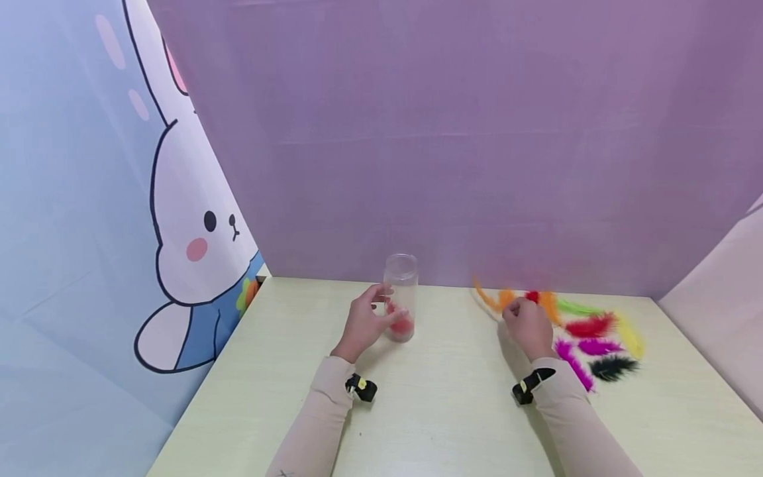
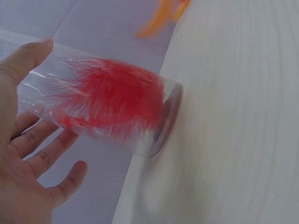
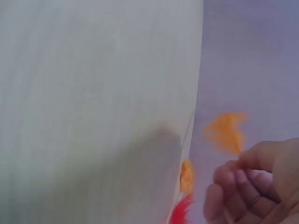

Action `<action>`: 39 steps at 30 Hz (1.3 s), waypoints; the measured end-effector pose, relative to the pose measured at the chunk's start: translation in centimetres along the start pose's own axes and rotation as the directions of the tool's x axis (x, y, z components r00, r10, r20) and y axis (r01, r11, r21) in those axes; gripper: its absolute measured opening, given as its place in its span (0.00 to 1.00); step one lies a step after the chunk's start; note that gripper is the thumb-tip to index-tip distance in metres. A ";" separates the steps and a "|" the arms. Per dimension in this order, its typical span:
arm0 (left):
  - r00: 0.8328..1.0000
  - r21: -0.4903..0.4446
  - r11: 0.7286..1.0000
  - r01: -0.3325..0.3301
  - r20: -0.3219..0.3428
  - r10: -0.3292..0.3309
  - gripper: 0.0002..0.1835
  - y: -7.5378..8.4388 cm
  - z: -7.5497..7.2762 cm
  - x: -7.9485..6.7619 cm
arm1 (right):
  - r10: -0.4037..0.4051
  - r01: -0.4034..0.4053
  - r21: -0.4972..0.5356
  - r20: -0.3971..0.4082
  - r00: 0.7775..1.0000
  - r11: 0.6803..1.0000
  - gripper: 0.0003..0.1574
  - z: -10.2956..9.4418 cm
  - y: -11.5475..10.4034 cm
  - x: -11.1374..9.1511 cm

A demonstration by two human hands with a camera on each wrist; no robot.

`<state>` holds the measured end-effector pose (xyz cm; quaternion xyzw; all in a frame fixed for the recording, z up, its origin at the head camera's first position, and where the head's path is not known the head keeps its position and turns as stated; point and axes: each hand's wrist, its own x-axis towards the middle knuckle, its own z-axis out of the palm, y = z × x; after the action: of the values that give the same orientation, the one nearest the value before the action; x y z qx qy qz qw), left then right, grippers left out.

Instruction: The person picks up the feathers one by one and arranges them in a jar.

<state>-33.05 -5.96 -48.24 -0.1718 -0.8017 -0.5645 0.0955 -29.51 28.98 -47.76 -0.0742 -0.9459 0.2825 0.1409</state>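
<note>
A clear cylindrical jar (image 1: pixel 408 288) stands upright on the table, with a fluffy red feather (image 2: pixel 112 95) in its lower part. My left hand (image 1: pixel 363 322) holds the jar from its left side. In the left wrist view the thumb lies along one side of the jar and the fingers along the other. Over to the right, my right hand (image 1: pixel 529 326) pinches an orange feather (image 3: pixel 227 133) between thumb and fingertips. Its fluffy end points up and left, away from the hand, in the head view.
Several loose feathers lie around and right of my right hand, among them a red feather (image 1: pixel 590 326), a yellow feather (image 1: pixel 632 336), a black feather (image 1: pixel 612 368) and a magenta feather (image 1: pixel 573 366). A purple cloth (image 1: pixel 447 146) hangs behind the table's back edge.
</note>
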 end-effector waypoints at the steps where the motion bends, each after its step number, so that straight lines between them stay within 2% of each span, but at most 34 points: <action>1: 1.000 -0.001 1.000 0.000 0.000 0.000 0.32 0.0 0.0 0.0 | -0.004 0.004 0.013 -0.016 1.000 1.000 0.14 -0.1 -0.1 0.0; 8: 1.000 -0.007 1.000 -0.007 0.003 0.007 0.34 0.1 -0.1 0.0 | -0.025 0.037 0.093 -0.133 0.991 0.995 0.14 -0.3 -0.6 0.0; 13: 1.000 -0.003 1.000 -0.003 0.001 0.003 0.33 0.1 0.0 0.1 | -0.027 0.054 0.148 -0.179 0.984 0.988 0.14 -0.4 -1.1 -0.1; 20: 1.000 -0.006 1.000 -0.002 0.005 0.002 0.33 0.0 0.0 0.2 | 0.034 0.013 0.283 -0.162 0.986 0.959 0.17 -0.9 -1.8 -0.5; 29: 1.000 0.002 1.000 -0.011 0.005 0.011 0.32 0.1 0.1 0.1 | 0.109 -0.038 0.429 -0.142 0.984 0.903 0.16 -2.0 -3.4 -0.7; 34: 1.000 -0.003 1.000 -0.006 -0.003 0.006 0.34 0.1 0.0 -0.1 | 0.101 -0.032 0.452 -0.130 0.986 0.891 0.18 -2.7 -4.5 -0.9; 39: 1.000 0.007 1.000 -0.004 -0.001 0.004 0.34 0.0 -0.1 -0.2 | 0.060 0.022 0.484 -0.152 0.987 0.875 0.19 -3.2 -5.4 -1.0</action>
<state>-32.90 -6.05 -48.24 -0.1727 -0.8031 -0.5618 0.0978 -27.93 25.96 -42.46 -0.0687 -0.8297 0.5046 0.2287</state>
